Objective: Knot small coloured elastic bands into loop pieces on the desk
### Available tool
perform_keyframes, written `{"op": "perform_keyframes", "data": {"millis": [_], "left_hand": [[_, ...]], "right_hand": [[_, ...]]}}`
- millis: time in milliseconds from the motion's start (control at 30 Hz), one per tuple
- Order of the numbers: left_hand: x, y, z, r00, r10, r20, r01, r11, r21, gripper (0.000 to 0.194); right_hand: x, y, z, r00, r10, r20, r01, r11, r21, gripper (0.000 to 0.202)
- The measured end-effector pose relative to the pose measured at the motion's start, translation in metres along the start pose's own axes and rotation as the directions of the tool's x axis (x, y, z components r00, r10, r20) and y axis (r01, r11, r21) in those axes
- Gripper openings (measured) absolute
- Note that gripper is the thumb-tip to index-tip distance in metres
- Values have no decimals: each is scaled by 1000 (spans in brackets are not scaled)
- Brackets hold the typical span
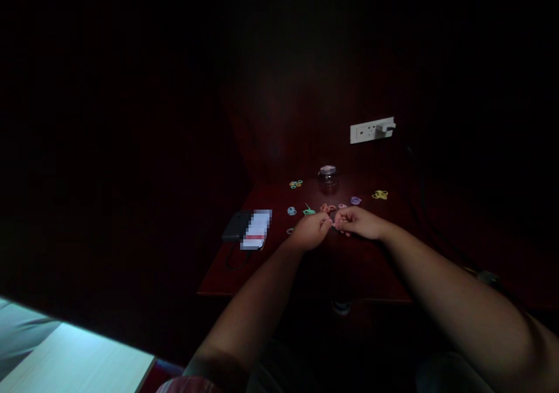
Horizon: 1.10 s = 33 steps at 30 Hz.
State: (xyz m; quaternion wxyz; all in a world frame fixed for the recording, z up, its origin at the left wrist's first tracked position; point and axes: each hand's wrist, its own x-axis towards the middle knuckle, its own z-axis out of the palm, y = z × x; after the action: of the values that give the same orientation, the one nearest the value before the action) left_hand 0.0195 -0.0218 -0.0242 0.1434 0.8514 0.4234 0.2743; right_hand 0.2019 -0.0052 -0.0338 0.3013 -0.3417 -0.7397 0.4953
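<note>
Nearer the person than the lidded jar (328, 175), the left hand (311, 231) and right hand (360, 223) meet over the dark red surface (367, 271), fingertips pinching a small pinkish band (334, 225). Orange bands (325, 208) lie on the jar's near side, yellow bands (380, 195) to its right, mixed-colour bands (296, 184) to its left. The wall socket (364, 132) is above and right of it.
</note>
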Motion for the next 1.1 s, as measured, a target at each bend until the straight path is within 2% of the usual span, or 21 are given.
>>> {"op": "perform_keyframes", "data": {"millis": [267,500,667,833,967,1100], "left_hand": [[1,-2,4,999,43,-8,-42,996,74,33],[2,0,2,997,66,37,-67,998,15,35],[1,-2,2,995,86,43,-85,996,-27,34],[0,-2,1,992,110,59,-106,992,-70,33],[1,0,1,992,107,66,-103,993,-62,31],[1,2,0,993,110,51,-105,991,-89,31]], "right_hand": [[0,-1,0,999,-24,-27,24,1000,-3,28],[0,4,-8,986,-57,-158,59,998,8,25],[-2,2,-4,995,-64,-81,64,998,-4,24],[-2,3,-6,985,-72,-154,68,997,-30,25],[-2,3,-5,996,-59,-62,57,998,-19,26],[-2,2,-5,978,-80,-191,77,997,-23,26]]}}
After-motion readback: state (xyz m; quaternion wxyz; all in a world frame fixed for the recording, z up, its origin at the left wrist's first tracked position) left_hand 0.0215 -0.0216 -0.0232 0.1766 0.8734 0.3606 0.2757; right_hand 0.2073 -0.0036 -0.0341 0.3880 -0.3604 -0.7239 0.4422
